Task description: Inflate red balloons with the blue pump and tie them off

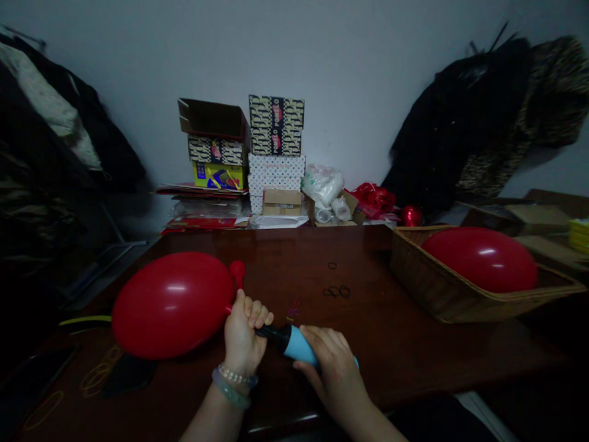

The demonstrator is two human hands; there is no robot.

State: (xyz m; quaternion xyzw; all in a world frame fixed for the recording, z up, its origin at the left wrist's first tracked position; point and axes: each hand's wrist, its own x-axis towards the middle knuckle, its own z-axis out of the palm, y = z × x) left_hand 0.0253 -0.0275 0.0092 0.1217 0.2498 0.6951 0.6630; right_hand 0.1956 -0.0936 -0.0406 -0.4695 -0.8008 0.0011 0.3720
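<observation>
My left hand (246, 331), with two bracelets at the wrist, is closed round the neck of a large inflated red balloon (173, 306), which lies to its left over the table. The black nozzle of a blue hand pump (300, 347) runs into the same fist; the joint between nozzle and balloon neck is hidden by the fingers. My right hand (332, 362) is wrapped round the pump's blue body. A small limp red balloon (238, 270) stands up just beyond my left thumb, and its lower end is hidden.
At the right, a wicker basket (421, 283) holds another inflated red balloon (481, 258). Black bands (337, 292) lie mid-table on the brown table (368, 344). Yellowish bands (99, 374) and a dark flat object (129, 372) lie left. Stacked boxes (276, 166) stand behind.
</observation>
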